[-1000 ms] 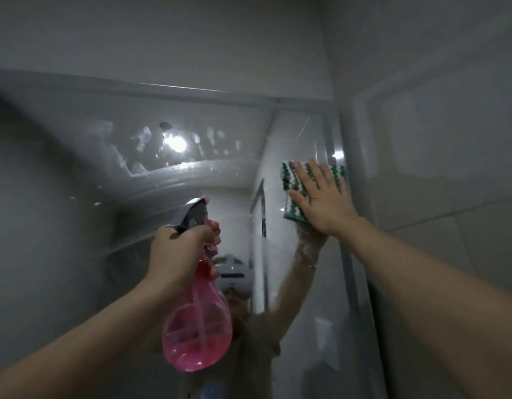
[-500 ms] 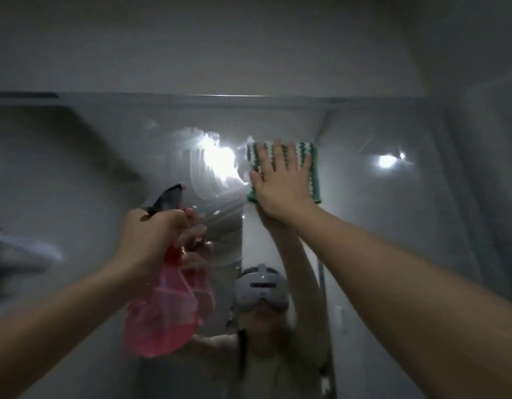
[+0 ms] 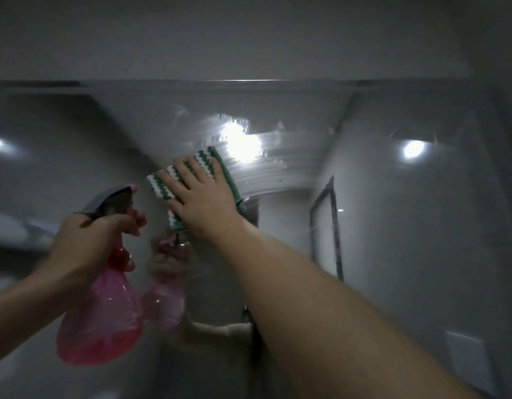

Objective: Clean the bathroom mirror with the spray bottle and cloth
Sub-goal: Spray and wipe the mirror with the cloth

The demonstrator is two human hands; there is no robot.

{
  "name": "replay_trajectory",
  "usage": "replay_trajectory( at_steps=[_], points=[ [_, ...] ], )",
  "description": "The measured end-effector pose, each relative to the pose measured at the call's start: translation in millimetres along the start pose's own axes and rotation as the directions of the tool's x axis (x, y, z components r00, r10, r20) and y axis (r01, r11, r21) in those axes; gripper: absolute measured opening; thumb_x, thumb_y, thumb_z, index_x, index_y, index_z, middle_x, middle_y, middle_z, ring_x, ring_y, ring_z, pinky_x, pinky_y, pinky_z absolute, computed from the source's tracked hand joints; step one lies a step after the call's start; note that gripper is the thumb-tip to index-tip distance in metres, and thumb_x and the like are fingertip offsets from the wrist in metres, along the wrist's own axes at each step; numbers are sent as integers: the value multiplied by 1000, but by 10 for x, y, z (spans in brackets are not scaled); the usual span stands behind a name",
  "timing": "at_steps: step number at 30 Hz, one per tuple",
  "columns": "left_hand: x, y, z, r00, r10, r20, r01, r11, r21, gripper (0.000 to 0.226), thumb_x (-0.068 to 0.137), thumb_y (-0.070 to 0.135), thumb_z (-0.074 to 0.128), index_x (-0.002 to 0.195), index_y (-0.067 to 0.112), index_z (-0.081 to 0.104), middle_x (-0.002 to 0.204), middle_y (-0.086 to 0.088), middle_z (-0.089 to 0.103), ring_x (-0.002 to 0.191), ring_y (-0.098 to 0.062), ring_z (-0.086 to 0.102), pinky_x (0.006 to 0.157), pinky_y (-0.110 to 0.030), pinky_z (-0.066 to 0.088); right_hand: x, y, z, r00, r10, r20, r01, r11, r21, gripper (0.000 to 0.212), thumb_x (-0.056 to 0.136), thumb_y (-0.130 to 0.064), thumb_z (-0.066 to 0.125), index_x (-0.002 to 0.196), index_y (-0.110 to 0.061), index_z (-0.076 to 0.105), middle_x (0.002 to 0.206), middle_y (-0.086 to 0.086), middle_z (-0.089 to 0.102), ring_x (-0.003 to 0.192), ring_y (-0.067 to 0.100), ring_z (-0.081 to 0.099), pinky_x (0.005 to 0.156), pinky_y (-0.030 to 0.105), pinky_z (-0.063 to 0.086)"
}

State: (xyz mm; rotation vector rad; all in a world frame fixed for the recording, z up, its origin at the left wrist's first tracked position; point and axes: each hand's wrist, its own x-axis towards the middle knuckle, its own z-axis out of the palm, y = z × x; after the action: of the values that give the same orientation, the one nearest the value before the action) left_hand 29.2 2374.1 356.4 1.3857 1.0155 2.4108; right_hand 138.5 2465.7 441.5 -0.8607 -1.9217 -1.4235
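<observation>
A: Two items in use. Cloth (image 3: 191,180) position?
B: Flat on mirror (image 3: 378,226), upper centre, under right hand (image 3: 204,203), fingers straight, pressing.
A: Bottle (image 3: 100,315)?
B: Left hand (image 3: 85,249) grasps its neck, clear of glass.
A: Step?
B: Wiping. Next, probably pass over smears (image 3: 266,168). Room dim, grey walls.

Dim, blurry, glare on mirror (image 3: 364,197)

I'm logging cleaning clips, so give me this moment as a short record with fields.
left hand: grips the neck of the pink spray bottle, held up in front of the mirror
right hand: fingers flat, pressing the green and white cloth against the mirror
mirror surface: wet smeared streaks right of the cloth
</observation>
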Motion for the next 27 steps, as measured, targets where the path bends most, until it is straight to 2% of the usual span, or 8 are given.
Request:
replay_trajectory(
  at_steps=[4,7,11,13,18,20,22,27],
  points=[
    [-234,127,516,999,16,40,-14,999,-47,38,80,-8,50,112,10,63,86,-3,68,27,-11,38,32,-19,41,-438,808,-30,996,92,-11,-93,994,-59,53,103,-45,15,153,-34,1,162,0,-2,148,21,-5,114,48,-13],
    [-490,236,919,998,-11,63,15,997,-70,19,79,-9,50,87,2,64,85,-11,67,24,-13,36,34,-20,37,-885,1524,-118,972,234,-9,-234,971,-46,54,103,-48,11,153,-34,-6,161,0,-9,148,20,-10,114,47,-15],
    [-869,394,1352,984,-79,160,106,979,-172,22,83,-13,41,71,0,54,40,-5,55,21,-11,38,32,-13,31,-1455,2156,-141,913,408,8,-408,913,-11,56,102,-49,14,152,-34,-7,161,-1,-10,148,17,-9,116,44,-11],
    [-996,425,1448,973,-115,201,158,964,-213,27,85,-15,39,66,-2,53,31,-3,46,19,-11,37,31,-11,28,-1615,2270,-135,890,455,7,-455,890,-17,57,102,-49,14,152,-34,-8,162,-1,-9,148,18,-8,117,44,-9],
    [-994,373,1210,973,-146,177,182,961,-208,22,86,-15,41,74,-3,55,44,-4,59,21,-9,39,31,-13,30,-1578,2068,-89,825,565,2,-564,825,-13,57,103,-44,11,152,-27,-13,161,6,-11,148,26,-9,116,46,-11],
    [-871,291,950,984,-127,123,142,982,-125,20,84,-12,46,74,0,59,69,-17,63,23,-11,38,31,-17,34,-1485,1883,-93,815,580,0,-580,814,-28,58,103,-43,10,152,-23,-14,161,10,-11,147,30,-8,116,45,-11],
    [-712,176,663,993,-100,67,102,994,-31,16,81,-8,51,76,1,63,86,-23,62,26,-13,38,33,-20,38,-1341,1622,-95,834,552,-14,-552,833,-36,58,103,-43,11,152,-22,-13,160,12,-10,147,32,-7,116,45,-12],
    [-472,-30,19,998,-57,20,56,996,67,16,80,-5,53,88,1,65,88,-11,69,28,-12,42,47,-28,42,-618,610,-21,897,442,-3,-442,897,-3,58,104,-43,9,151,-21,-16,159,14,-16,146,35,-12,114,50,-14]
  ],
)
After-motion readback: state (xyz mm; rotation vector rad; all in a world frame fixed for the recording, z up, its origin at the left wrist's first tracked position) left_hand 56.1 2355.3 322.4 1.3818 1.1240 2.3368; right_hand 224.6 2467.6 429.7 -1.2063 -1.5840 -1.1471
